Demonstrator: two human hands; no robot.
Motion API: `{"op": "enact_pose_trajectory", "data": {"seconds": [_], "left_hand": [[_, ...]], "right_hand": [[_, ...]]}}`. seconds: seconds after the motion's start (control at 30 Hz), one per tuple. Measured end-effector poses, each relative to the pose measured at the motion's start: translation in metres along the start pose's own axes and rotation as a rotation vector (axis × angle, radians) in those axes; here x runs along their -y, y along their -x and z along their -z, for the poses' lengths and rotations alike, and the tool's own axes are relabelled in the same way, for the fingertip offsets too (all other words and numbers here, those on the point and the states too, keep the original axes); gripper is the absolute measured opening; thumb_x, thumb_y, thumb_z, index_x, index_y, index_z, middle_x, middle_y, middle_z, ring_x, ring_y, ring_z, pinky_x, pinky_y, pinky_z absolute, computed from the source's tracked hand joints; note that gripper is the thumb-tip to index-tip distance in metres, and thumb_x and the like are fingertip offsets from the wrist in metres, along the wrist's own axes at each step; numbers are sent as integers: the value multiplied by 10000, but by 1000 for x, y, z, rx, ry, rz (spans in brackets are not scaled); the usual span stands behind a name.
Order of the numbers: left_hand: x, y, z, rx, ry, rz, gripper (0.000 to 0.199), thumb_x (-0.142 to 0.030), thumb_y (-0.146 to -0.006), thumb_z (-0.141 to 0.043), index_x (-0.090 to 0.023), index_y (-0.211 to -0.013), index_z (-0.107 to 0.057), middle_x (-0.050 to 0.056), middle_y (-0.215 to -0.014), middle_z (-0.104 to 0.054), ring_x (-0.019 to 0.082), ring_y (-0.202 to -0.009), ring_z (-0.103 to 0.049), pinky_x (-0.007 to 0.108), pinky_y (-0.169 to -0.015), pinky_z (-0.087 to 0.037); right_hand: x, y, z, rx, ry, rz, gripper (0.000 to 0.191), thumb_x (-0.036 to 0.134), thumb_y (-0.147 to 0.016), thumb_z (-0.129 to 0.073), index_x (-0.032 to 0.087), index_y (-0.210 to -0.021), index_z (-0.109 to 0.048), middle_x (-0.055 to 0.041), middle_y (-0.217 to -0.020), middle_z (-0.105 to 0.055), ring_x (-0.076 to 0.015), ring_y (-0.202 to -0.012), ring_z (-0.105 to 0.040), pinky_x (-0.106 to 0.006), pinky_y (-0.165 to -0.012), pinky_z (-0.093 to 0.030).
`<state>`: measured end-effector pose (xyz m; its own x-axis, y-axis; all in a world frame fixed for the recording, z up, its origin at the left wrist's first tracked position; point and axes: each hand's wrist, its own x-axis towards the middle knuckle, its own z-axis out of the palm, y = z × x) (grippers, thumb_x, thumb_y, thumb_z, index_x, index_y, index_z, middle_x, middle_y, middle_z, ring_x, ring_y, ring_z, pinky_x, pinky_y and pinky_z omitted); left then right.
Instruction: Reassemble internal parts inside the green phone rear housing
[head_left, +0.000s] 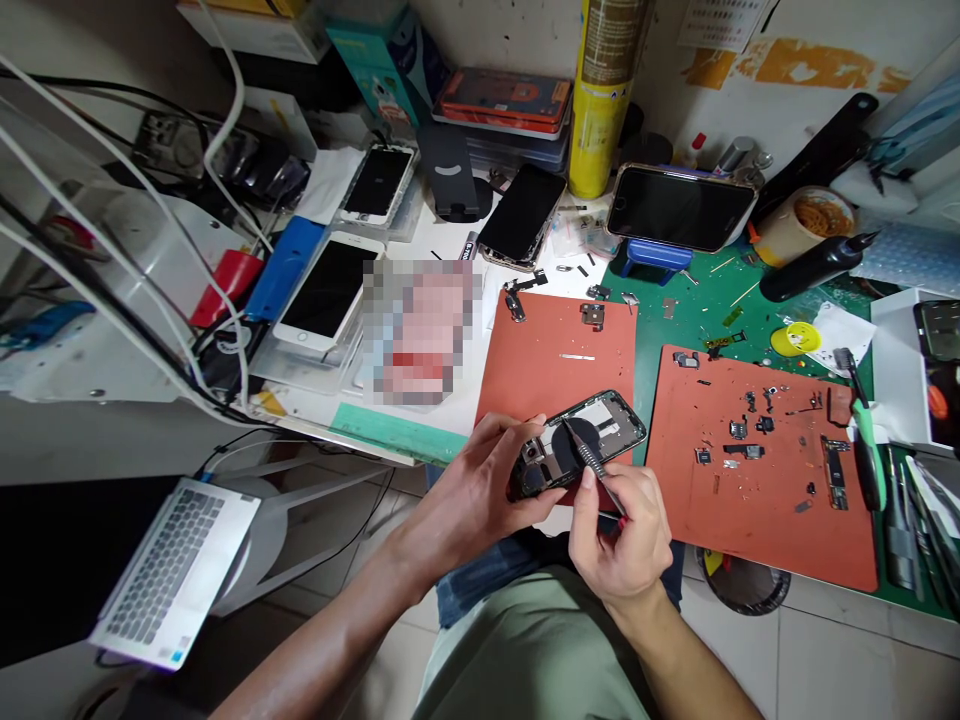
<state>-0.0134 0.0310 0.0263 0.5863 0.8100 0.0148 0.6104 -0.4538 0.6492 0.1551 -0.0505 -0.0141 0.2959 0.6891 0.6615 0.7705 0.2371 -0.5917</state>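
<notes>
My left hand [499, 475] is closed around one end of an opened smartphone housing [619, 425], which tilts over the near edge of the left orange mat [555, 340]. Inside the housing a round black pad [574, 440] and pale flat parts show. My right hand [626, 525] pinches a slim tool with a ridged metal grip and a pointed tip [589, 455]. Its tip is over the round pad; whether it touches, I cannot tell. Part of the housing is hidden behind my fingers.
Small phone parts [742, 430] lie scattered on the right orange mat [697, 510]. A phone [682, 208] leans on a blue stand. More phones [330, 290] lie at left, near a yellow can [596, 130]. Tweezers [900, 530] and a green brush [866, 440] line the right edge.
</notes>
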Motion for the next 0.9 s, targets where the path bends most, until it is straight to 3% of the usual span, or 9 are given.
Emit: {"op": "enact_pose_trajectory", "data": {"seconds": [0.2,0.37,0.47,0.57,0.7,0.8,0.9], "left_hand": [[-4,3,-9,-59,-71,-88,710,-304,-962,-825,-302,-1550,-428,91,-1268,-729,287,-1179,-731,461,-1010,-679],[-1,8,-14,-55,-180,-245,760,-374,-1044,-732,-242,-1646,-287,178,-1479,-682,348,-1297,-679,552,-1071,-634],[-1,3,-11,-90,-149,-229,606,-324,-1072,-685,-247,-1594,-387,154,-1438,-714,329,-1315,-670,536,-1079,-623],[-2,-9,-8,-138,-45,-205,343,-211,-1103,-611,-263,-1436,-541,90,-1249,-776,261,-1180,-709,446,-997,-639],[-3,-23,-5,-93,111,-213,116,-203,-1127,-555,-244,-1189,-644,52,-1084,-772,205,-1039,-724,361,-901,-630],[0,-35,0,-63,119,-225,159,-214,-1131,-545,-229,-1029,-665,18,-961,-765,163,-903,-728,297,-811,-616],[5,-56,6,-126,35,-175,209,-247,-1120,-569,-215,-962,-701,26,-948,-764,176,-888,-712,322,-825,-596]], "right_hand": [[1,8,10,-90,-105,-181,372,26,-913,-770,216,-1193,-616,-31,-935,-688,-202,-835,-727,-364,-695,-627],[4,3,22,-140,-305,-699,190,249,-978,-792,216,-1082,-636,-29,-915,-713,-163,-779,-732,-280,-685,-623],[3,-2,27,-154,-417,-861,239,338,-952,-833,213,-1019,-640,-1,-859,-677,-127,-704,-668,-238,-640,-573],[2,-4,30,-165,-491,-919,271,366,-928,-861,212,-1003,-651,15,-843,-650,-101,-659,-602,-214,-601,-521],[2,-5,34,-150,-550,-952,279,373,-923,-868,215,-1006,-654,26,-821,-632,-92,-620,-560,-208,-564,-480],[0,-5,35,-166,-557,-950,266,358,-921,-872,212,-1001,-664,26,-815,-645,-86,-614,-560,-201,-566,-483],[-3,-4,33,-239,-514,-913,261,336,-915,-874,213,-991,-657,7,-837,-678,-115,-674,-638,-219,-606,-535]]}}
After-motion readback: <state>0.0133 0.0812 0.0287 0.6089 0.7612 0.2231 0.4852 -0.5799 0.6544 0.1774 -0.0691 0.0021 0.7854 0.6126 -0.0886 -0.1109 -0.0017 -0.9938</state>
